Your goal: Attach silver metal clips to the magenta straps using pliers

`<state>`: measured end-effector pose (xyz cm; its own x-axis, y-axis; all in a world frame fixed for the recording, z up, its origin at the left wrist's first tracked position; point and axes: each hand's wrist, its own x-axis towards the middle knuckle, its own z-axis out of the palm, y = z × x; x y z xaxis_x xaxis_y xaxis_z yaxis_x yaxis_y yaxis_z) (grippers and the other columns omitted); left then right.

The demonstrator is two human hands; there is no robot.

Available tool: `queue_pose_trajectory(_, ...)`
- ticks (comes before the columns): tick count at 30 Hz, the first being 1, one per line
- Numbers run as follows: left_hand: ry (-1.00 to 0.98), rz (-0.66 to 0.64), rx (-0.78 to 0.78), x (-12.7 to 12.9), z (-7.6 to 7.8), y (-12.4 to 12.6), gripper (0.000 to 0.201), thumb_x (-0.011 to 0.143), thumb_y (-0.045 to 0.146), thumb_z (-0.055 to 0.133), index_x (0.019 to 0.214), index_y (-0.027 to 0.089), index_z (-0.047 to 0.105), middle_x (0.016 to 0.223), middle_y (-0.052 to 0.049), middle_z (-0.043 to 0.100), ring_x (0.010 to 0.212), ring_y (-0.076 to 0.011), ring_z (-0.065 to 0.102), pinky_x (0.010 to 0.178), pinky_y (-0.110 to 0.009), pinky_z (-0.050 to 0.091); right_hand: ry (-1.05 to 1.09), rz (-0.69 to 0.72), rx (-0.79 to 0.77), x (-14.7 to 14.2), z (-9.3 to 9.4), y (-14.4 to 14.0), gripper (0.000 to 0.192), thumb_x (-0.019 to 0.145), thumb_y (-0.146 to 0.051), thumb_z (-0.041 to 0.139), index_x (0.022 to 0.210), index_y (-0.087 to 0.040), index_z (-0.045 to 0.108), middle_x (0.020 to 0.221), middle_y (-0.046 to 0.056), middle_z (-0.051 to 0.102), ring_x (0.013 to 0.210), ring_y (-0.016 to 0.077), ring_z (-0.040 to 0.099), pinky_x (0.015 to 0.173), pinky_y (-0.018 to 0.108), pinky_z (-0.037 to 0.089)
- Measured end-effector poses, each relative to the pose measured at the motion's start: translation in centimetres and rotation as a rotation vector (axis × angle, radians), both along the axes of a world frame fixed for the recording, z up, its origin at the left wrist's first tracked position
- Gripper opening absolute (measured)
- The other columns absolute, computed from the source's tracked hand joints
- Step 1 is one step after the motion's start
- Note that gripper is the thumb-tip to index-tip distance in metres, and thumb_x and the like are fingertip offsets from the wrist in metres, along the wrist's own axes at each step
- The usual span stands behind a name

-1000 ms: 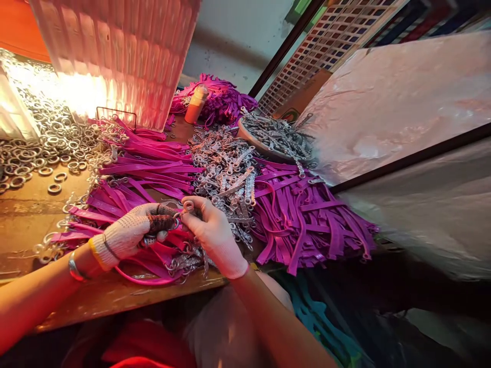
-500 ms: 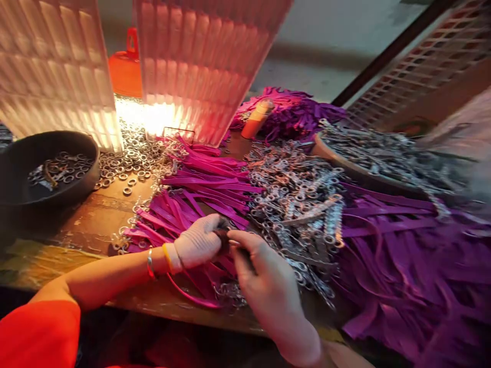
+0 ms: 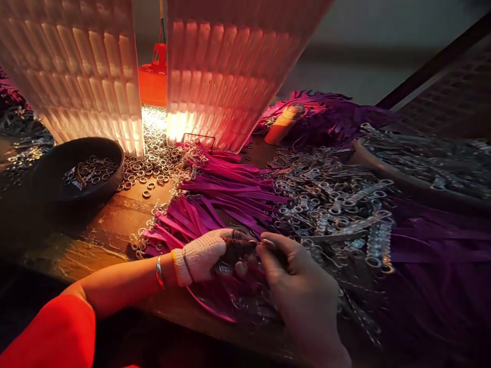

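My left hand (image 3: 207,255), in a white knit glove with dark fingertips, pinches a small metal ring and clasp piece that is mostly hidden between the fingers. My right hand (image 3: 303,291), in a thin pale glove, meets it from the right and grips the same piece. Both hands rest over a heap of magenta straps (image 3: 215,199) with metal ends. A pile of silvery metal clasps (image 3: 326,209) lies just right of the hands.
A dark bowl (image 3: 49,174) with rings stands at the left. Loose metal rings (image 3: 153,158) lie under a lit ribbed lamp shade (image 3: 230,66). An orange tube (image 3: 284,125) and more purple straps (image 3: 429,266) lie behind and right. A tray of metal parts (image 3: 383,168) sits far right.
The view has swung left and down, bringing the dark bowl and a second shade into sight. Both hands stay together on the small piece over the straps.
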<state>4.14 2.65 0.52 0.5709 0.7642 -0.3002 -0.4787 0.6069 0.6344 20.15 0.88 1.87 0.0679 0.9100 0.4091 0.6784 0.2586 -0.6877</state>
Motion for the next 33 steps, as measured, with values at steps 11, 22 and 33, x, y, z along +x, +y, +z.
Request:
queue_pose_trajectory(11,0.024,0.041,-0.067,-0.2,-1.7,-0.3,0.021,0.077,0.031,0.074,0.088,0.014,0.068,0.069,-0.002,0.061,0.052,-0.0082,0.053,0.04,-0.016,0.032,0.107,0.097,-0.05,-0.8,0.4,-1.0,0.017,0.093,-0.028,0.059,0.106,-0.024,0.069,0.098,0.002,0.076,0.084,0.0165,0.071,0.083,0.029,0.057)
queue_pose_trajectory(22,0.307,-0.218,0.017,-0.6,0.3,-0.1,0.029,0.072,0.041,0.068,0.07,0.015,0.056,0.053,0.004,0.047,0.039,-0.0046,0.035,0.035,-0.015,0.026,-0.22,0.636,-0.051,2.8,0.7,1.1,0.031,0.097,-0.017,0.05,0.127,-0.022,0.058,0.117,0.009,0.064,0.109,0.0208,0.06,0.094,0.036,0.049)
queue_pose_trajectory(33,0.6,-0.139,0.38,-0.3,1.7,-1.5,0.03,0.082,0.041,0.068,0.074,0.017,0.052,0.059,0.003,0.053,0.048,-0.0063,0.043,0.042,-0.015,0.033,-0.653,0.364,-0.099,1.3,1.4,-1.1,0.026,0.092,-0.024,0.054,0.067,-0.02,0.06,0.065,0.002,0.062,0.063,0.0165,0.053,0.06,0.031,0.029)
